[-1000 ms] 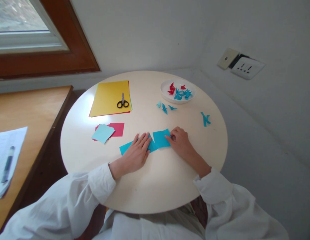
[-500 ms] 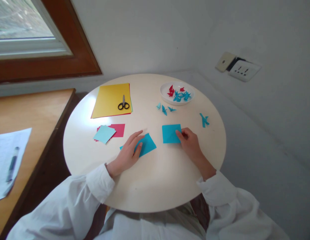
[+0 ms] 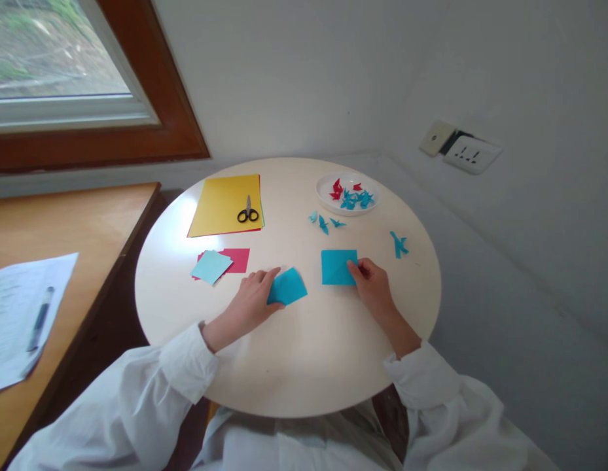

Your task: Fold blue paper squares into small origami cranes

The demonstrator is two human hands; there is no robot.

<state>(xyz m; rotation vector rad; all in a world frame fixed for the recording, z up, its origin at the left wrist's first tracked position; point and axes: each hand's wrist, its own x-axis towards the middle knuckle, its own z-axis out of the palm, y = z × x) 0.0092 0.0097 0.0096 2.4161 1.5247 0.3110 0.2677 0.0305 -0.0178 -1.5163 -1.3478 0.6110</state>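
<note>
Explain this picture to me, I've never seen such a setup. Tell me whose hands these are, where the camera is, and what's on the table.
No machine here: these are a person's own bare hands. One camera, worn on the head, looks forward and down at a round table. The right hand pinches a blue sheet by its edge. The left hand touches another blue piece; how firmly is hard to tell. Farther off, scissors lie on a yellow sheet. Nearer, pale blue paper overlaps red paper. A white dish holds small red and blue paper figures; three more lie before it, with blue strips to the right.
</note>
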